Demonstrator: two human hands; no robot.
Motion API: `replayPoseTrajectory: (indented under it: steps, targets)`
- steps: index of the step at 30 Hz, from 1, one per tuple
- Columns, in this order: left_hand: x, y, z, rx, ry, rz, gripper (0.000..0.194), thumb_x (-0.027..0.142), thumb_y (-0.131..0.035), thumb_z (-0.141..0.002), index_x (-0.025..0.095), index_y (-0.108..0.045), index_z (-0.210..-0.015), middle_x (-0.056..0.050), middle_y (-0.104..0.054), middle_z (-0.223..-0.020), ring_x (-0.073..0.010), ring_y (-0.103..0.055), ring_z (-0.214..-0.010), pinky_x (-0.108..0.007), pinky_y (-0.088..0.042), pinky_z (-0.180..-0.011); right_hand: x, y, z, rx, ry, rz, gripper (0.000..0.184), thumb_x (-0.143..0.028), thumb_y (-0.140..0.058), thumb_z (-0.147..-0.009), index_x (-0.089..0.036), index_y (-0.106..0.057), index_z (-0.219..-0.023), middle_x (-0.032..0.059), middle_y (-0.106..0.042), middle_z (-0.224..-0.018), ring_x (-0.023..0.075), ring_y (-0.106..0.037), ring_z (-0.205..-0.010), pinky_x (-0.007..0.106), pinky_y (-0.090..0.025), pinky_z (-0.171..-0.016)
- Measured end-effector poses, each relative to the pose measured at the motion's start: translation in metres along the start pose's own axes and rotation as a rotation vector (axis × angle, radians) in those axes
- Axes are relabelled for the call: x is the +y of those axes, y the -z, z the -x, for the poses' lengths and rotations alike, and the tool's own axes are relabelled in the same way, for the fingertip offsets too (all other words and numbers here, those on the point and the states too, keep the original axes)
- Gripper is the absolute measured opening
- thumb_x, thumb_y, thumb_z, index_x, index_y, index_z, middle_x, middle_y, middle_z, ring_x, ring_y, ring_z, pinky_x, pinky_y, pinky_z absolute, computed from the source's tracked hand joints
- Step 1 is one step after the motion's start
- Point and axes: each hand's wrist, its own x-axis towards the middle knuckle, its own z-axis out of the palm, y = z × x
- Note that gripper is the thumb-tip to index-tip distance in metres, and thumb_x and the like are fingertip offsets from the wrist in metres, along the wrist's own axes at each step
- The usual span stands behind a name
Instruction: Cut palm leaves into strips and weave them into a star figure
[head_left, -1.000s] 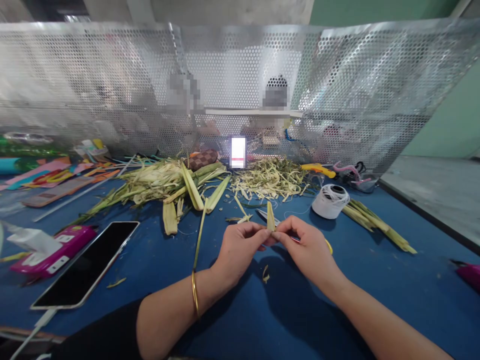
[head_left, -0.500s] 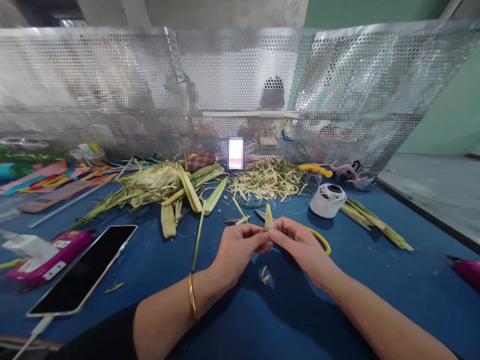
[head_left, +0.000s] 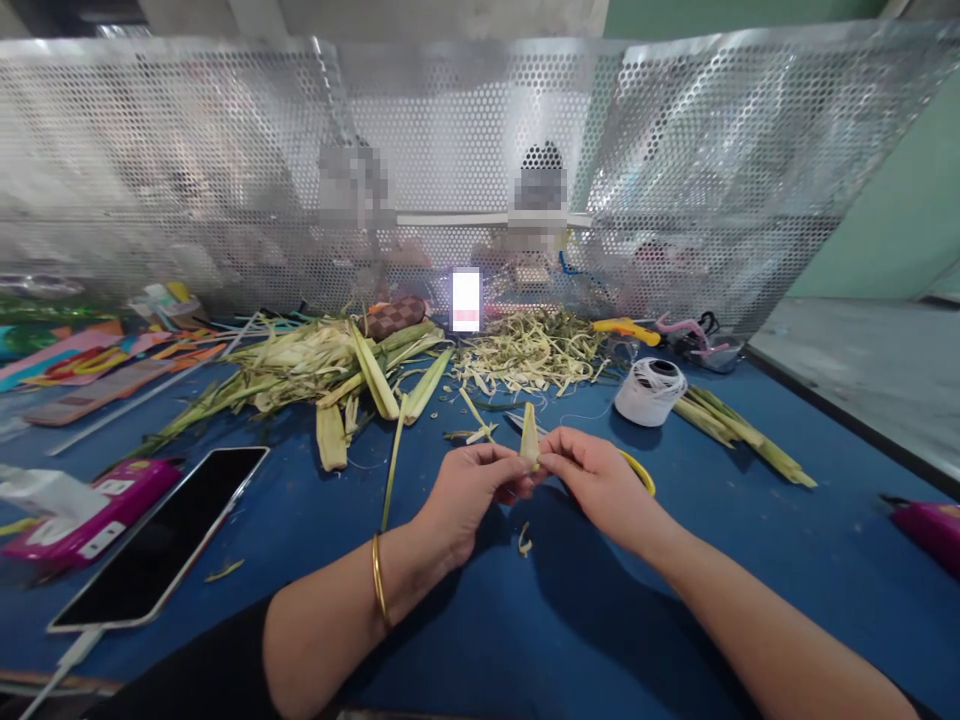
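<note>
Both hands meet over the blue tabletop, pinching one short, pale green strip of plant leaf that points upward and away. My left hand grips its lower end between thumb and fingers. From the other side my right hand pinches the same end. Scissors with a yellow handle lie partly hidden behind my right hand. A small curled scrap rests on the table below the hands. Just beyond them lie a few cut leaf pieces.
Leaf stalks and a heap of thin shreds lie farther back. A white thread spool and more stalks are at right. A phone and a magenta power strip sit left. A perforated screen stands behind.
The leaf strip has turned slightly, showing more of its broad face. Both hands keep their pinch on it. The whole view has shifted a little.
</note>
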Motion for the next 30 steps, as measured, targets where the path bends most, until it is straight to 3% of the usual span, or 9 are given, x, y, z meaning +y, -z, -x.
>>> replayPoseTrajectory:
  steps: [4, 9, 16, 23, 30]
  targets:
    - [0.002, 0.002, 0.0, 0.044, 0.036, 0.091, 0.019, 0.03, -0.073, -0.059, 0.015, -0.061, -0.06, -0.001, -0.06, -0.057, -0.0092, -0.052, -0.055, -0.021, -0.037, -0.054, 0.0, 0.004, 0.003, 0.157, 0.288, 0.288, 0.011, -0.022, -0.046, -0.087, -0.021, -0.057, -0.083, 0.0025, -0.064, -0.078, 0.0167, -0.058, -0.072, 0.03, -0.046, -0.068]
    - [0.003, 0.002, 0.002, -0.017, 0.097, 0.162, 0.017, 0.028, -0.071, -0.06, 0.015, -0.06, -0.06, 0.001, -0.056, -0.058, -0.0086, -0.05, -0.058, -0.019, -0.034, -0.051, 0.002, 0.001, 0.004, 0.178, 0.659, 0.514, 0.017, -0.019, -0.049, -0.089, -0.024, -0.063, -0.096, 0.0058, -0.064, -0.089, 0.0192, -0.06, -0.087, 0.034, -0.048, -0.077]
    - [0.0, 0.001, 0.001, -0.063, 0.139, 0.195, 0.015, 0.026, -0.071, -0.063, 0.015, -0.061, -0.065, 0.002, -0.056, -0.058, -0.0084, -0.051, -0.058, -0.018, -0.035, -0.049, 0.007, 0.002, 0.0, 0.245, 0.78, 0.649, 0.016, -0.016, -0.051, -0.09, -0.021, -0.064, -0.085, 0.0042, -0.067, -0.082, 0.0163, -0.06, -0.078, 0.035, -0.046, -0.084]
    - [0.0, -0.001, 0.003, 0.003, 0.032, 0.16, 0.019, 0.028, -0.075, -0.061, 0.014, -0.063, -0.065, -0.001, -0.063, -0.065, -0.0117, -0.059, -0.066, -0.021, -0.044, -0.059, 0.004, -0.003, 0.003, 0.266, 0.709, 0.548, 0.015, -0.015, -0.05, -0.09, -0.021, -0.061, -0.082, 0.0032, -0.066, -0.08, 0.0166, -0.06, -0.08, 0.033, -0.043, -0.08]
    - [-0.005, -0.001, 0.0, 0.047, -0.128, 0.067, 0.018, 0.027, -0.075, -0.063, 0.013, -0.068, -0.07, -0.001, -0.065, -0.067, -0.0113, -0.059, -0.067, -0.023, -0.046, -0.068, 0.004, -0.008, 0.004, 0.2, 0.29, 0.224, 0.013, -0.02, -0.054, -0.085, -0.021, -0.058, -0.073, 0.001, -0.062, -0.074, 0.0155, -0.055, -0.07, 0.028, -0.042, -0.065]
